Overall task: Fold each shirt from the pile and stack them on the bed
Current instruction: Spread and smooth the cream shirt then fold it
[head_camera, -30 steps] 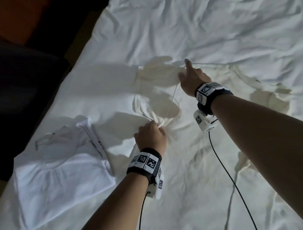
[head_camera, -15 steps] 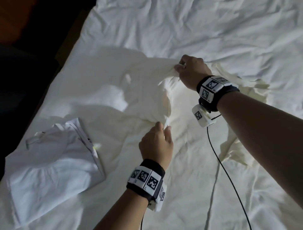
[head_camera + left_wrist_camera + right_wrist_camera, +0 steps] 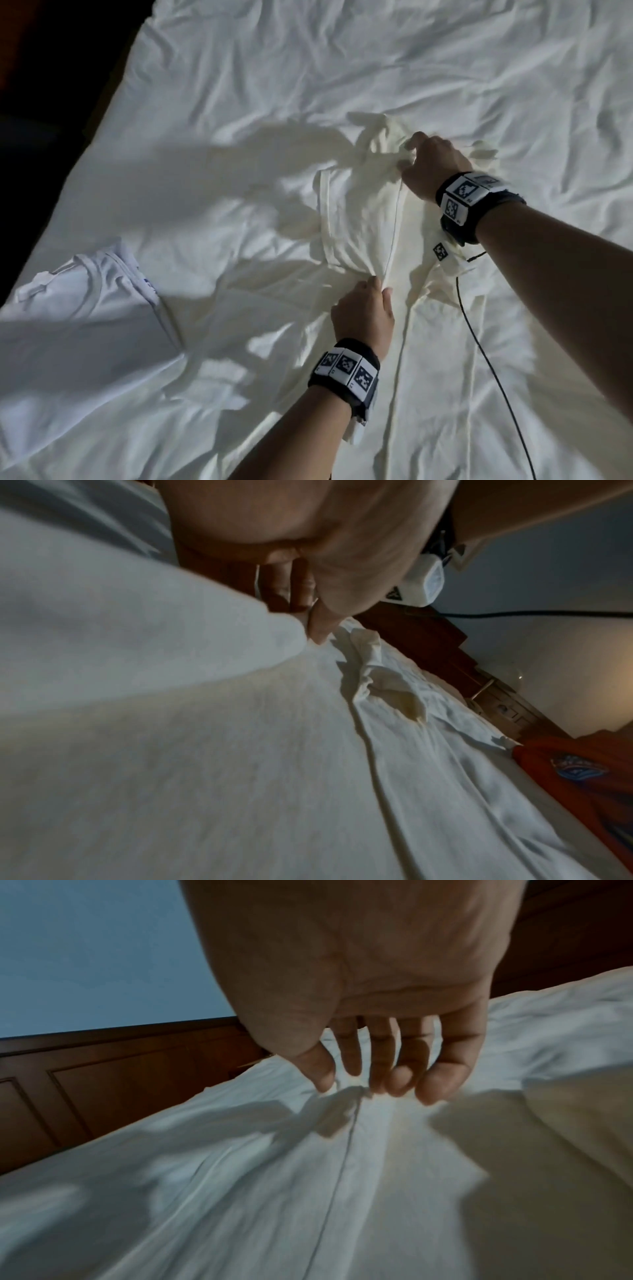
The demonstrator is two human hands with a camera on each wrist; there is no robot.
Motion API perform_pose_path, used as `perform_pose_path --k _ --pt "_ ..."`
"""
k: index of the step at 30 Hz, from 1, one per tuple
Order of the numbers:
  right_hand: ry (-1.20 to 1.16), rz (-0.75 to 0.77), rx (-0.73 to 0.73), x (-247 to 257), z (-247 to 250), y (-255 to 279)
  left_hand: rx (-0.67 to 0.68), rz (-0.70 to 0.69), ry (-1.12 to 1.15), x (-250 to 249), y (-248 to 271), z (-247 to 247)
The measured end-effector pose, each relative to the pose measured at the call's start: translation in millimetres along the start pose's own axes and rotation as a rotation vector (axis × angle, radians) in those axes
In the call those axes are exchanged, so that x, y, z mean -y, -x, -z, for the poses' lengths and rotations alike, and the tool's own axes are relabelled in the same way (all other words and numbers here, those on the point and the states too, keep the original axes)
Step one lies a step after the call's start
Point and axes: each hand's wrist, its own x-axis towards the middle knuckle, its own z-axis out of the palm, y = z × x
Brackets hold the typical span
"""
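Cream shirt (image 3: 359, 219) lengthwise between hands, near-to-far

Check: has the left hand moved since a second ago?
Yes. The left hand, pinching the cream shirt, has shifted right, farther from the folded white shirt lying at left.

The bed (image 3: 342, 61) is spread with a rumpled white sheet, creased all over and crossed by shadows. A folded white shirt (image 3: 85, 329) lies flat near the bed's left edge. Toward the middle lies a cream shirt (image 3: 356, 219), partly folded, its far end bunched. A thin black cable (image 3: 493, 370) trails over the sheet toward the near edge. In the left wrist view an orange garment (image 3: 575, 775) lies on the bed.
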Motion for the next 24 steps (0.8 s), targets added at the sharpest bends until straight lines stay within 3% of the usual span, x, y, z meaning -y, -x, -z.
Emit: perform_pose_path --k 5,9,13,20,24 --pt "-0.131 0.173 -0.057 -12 -39 68 0.091 0.010 -0.036 11 15 6" --pt "-0.196 0.360 0.106 -13 -82 175 0.176 -0.007 -0.143 38 53 20" --pt "-0.163 0.413 0.242 -12 -121 257 0.231 0.039 -0.167 69 100 38" --pt "-0.085 0.488 0.235 -5 -148 311 0.285 0.140 -0.256 109 174 58" --pt "-0.110 0.430 0.266 -4 -155 326 0.296 0.118 -0.344 122 206 62"
